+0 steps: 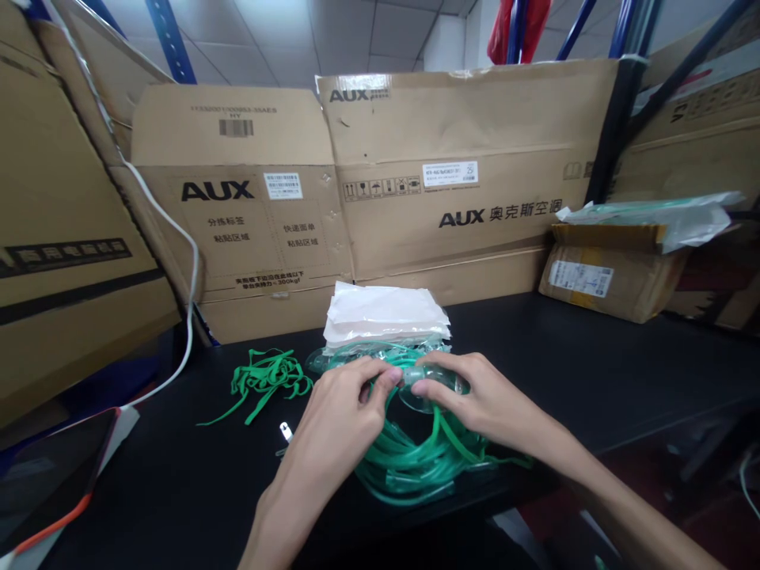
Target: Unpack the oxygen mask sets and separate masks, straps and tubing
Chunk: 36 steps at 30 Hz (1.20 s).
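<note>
A clear mask (450, 381) is gripped by the right hand (484, 393), its connector (411, 376) pinched by the left hand (350, 405). Green tubing (409, 461) is noted at the mask's six o'clock.

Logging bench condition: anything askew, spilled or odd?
Minor: flat green fabric-like straps lie in a loose tangle on the black tabletop; translucent plastic packaging overhangs the small brown cardboard box at right. No spill visible.
</note>
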Available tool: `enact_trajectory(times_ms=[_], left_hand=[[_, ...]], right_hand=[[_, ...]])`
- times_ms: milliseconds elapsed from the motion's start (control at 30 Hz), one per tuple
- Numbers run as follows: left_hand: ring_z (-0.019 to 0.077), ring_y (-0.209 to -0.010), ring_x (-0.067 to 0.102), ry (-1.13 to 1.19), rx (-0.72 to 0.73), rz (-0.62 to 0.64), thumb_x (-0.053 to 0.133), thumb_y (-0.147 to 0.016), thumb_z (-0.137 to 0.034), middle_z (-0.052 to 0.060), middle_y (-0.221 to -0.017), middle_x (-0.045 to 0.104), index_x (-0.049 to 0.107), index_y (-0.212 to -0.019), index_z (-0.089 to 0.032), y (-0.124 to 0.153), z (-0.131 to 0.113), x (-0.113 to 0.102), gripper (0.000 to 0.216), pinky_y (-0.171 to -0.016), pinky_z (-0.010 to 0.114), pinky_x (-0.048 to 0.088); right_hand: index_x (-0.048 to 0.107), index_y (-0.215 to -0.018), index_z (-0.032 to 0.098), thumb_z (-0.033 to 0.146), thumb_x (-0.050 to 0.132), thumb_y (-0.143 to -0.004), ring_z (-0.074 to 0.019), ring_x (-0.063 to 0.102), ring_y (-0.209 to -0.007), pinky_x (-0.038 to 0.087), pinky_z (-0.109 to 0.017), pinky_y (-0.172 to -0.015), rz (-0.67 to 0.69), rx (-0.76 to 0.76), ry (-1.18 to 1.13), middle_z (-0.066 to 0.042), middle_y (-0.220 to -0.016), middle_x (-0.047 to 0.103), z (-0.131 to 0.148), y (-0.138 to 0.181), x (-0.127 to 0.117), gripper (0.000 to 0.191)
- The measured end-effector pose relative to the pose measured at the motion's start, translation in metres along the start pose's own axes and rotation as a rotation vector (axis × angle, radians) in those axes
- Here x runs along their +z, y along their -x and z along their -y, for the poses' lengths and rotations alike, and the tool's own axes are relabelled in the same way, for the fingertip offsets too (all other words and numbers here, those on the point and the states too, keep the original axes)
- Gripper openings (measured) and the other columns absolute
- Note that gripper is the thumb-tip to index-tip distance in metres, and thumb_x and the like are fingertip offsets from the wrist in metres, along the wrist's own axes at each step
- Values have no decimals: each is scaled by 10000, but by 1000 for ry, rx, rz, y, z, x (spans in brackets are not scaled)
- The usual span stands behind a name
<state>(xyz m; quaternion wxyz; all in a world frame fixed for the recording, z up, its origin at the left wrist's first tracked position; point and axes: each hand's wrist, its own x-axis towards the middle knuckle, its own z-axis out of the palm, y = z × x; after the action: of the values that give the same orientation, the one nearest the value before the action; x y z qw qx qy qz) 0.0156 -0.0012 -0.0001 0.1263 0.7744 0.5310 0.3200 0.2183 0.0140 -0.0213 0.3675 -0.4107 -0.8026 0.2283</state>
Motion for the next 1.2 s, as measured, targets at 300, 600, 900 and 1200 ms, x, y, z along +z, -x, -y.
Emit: enact_trajectory(times_ms=[300,600,900,1200], left_hand=[[188,-719,571,150,-69,282,415,-998,-507,-18,-745,631,684,-827,-220,2,18,-6,429,-668,267,402],[199,-742,574,164,12,282,438,-981,-496,-4,-734,610,636,-759,-197,-5,30,-5,422,-687,270,409],[207,-762,631,62,36,139,443,-972,-305,2,-762,699,694,-794,-218,-2,11,-7,320,-746,290,418],[187,-768,644,13,40,79,468,-967,-235,-26,-780,713,705,-806,-235,1,6,-4,286,-744,283,411]], right_hand=[[641,-1302,265,507,563,-970,-269,627,-1189,533,-371,-964,4,-194,236,-76,-1295,673,-10,5,-3,418],[617,-1292,214,355,557,-1001,-227,649,-970,573,-374,-841,-37,-352,290,-82,-1091,671,-6,0,3,329],[629,-1320,259,458,581,-972,-289,655,-1156,556,-404,-962,-59,-188,150,-102,-1291,668,-10,5,7,404],[673,-1260,266,499,611,-942,-284,625,-1192,492,-405,-1012,-35,-81,66,-68,-1270,700,-8,5,7,399]])
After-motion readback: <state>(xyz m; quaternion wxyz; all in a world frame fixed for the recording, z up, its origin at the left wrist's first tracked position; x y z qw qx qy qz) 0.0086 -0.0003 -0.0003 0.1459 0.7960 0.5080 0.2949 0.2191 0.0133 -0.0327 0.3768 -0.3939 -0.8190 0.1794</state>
